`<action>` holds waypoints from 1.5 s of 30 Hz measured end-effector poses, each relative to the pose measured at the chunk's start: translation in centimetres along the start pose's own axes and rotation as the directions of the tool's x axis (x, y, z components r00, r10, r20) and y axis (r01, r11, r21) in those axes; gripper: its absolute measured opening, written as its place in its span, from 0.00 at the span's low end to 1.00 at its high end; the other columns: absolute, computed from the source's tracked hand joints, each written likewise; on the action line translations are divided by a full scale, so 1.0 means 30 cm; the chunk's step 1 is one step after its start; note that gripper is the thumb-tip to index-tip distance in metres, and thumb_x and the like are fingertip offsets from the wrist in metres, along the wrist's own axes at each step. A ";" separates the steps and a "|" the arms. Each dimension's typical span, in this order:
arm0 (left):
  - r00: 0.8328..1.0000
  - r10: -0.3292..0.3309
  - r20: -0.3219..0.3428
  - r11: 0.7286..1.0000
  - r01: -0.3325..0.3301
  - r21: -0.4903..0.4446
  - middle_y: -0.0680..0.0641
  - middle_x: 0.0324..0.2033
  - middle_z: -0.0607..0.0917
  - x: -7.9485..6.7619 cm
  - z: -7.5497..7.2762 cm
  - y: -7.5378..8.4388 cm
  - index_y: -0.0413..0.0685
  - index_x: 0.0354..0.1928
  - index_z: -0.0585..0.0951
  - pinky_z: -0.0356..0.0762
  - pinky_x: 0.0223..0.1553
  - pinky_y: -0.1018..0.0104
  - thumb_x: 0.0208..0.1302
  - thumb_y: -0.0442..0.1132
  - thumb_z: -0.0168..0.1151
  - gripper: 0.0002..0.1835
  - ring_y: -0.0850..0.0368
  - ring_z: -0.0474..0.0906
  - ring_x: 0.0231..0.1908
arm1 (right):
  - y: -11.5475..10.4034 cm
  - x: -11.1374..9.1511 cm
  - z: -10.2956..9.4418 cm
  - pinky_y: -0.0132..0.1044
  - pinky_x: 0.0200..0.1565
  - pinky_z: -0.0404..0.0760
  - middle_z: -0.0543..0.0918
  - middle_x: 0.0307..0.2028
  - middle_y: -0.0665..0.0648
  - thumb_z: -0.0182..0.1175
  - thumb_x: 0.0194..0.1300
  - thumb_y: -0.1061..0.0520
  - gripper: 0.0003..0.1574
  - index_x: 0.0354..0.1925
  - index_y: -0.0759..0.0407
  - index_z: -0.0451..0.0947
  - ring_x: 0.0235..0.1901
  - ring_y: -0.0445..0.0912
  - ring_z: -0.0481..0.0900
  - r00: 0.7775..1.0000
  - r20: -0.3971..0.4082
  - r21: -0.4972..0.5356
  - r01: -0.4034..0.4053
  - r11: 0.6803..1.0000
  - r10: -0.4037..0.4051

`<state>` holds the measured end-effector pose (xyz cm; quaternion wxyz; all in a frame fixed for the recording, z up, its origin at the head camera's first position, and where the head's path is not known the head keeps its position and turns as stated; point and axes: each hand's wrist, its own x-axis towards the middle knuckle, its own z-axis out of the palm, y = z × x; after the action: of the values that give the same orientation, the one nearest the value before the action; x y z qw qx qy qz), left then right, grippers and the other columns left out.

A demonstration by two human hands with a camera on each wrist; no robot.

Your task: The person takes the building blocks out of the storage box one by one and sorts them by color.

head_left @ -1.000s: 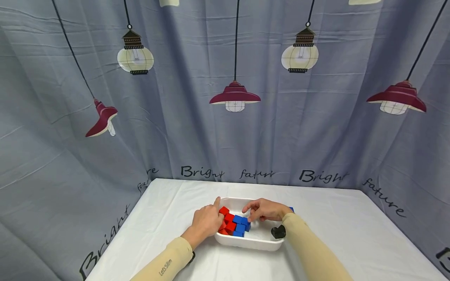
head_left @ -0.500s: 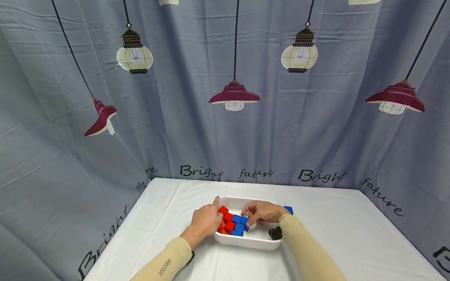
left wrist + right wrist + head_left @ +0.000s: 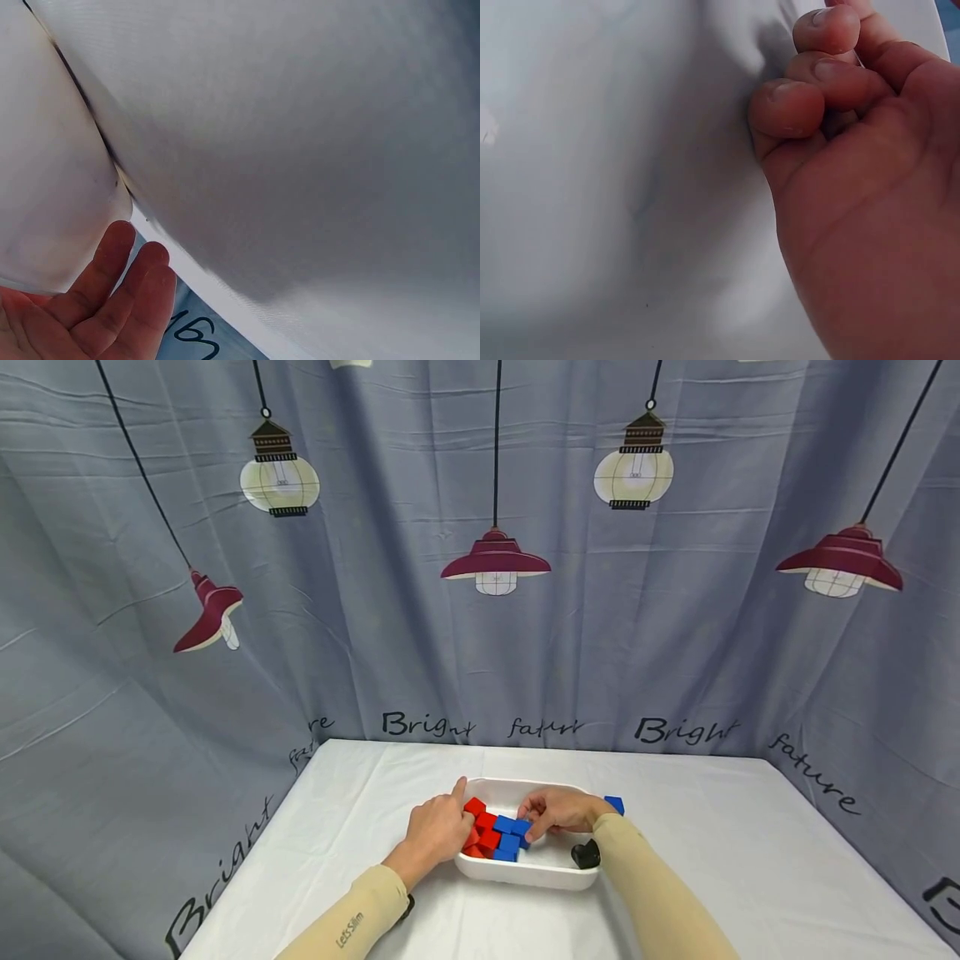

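L hand point(image 3: 437, 827) grips white tray point(image 3: 525, 874). R hand point(image 3: 561, 810) is at blue blocks point(image 3: 507, 842) inside; can't tell if it's pinching. Blocks might slip crooked b/c 1 push bumps others.

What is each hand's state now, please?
Left hand: open, at the left end of the white tray.
Right hand: at the blue blocks; whether it pinches one cannot be told.

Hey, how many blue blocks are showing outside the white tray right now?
1: a blue block past the right end of the white tray, partly covered by the wrist of the right hand. More could be hidden behind that arm.
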<state>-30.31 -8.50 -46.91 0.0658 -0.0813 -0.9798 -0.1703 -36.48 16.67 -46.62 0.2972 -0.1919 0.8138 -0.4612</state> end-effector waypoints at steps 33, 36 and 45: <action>1.000 -0.013 -0.007 1.000 0.013 0.016 0.45 0.44 0.87 -0.029 0.007 -0.004 0.45 0.74 0.67 0.81 0.41 0.50 0.66 0.46 0.57 0.34 0.50 0.82 0.38 | -0.026 -0.024 0.023 0.33 0.32 0.68 0.73 0.22 0.50 0.73 0.52 0.64 0.17 0.42 0.59 0.83 0.26 0.44 0.70 0.997 -0.057 -0.046 -0.050 0.998 0.047; 1.000 -0.012 -0.015 1.000 0.012 0.023 0.45 0.43 0.87 -0.023 0.007 -0.003 0.45 0.74 0.67 0.81 0.41 0.50 0.66 0.46 0.57 0.34 0.50 0.82 0.37 | -0.032 -0.029 0.018 0.34 0.32 0.67 0.73 0.22 0.50 0.72 0.53 0.63 0.17 0.43 0.59 0.85 0.26 0.44 0.70 0.997 -0.070 -0.063 -0.045 0.997 0.040; 1.000 -0.006 -0.013 1.000 0.006 0.028 0.45 0.44 0.87 -0.004 0.001 0.009 0.45 0.74 0.67 0.81 0.43 0.50 0.66 0.46 0.57 0.34 0.50 0.82 0.38 | -0.037 -0.033 0.001 0.35 0.33 0.68 0.73 0.22 0.50 0.72 0.53 0.62 0.17 0.44 0.55 0.86 0.28 0.44 0.71 0.993 -0.107 -0.132 -0.059 0.990 0.045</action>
<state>-30.14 -8.26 -46.86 0.0730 -0.0764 -0.9819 -0.1571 -35.67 16.69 -45.36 0.2527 -0.1662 0.8621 -0.4066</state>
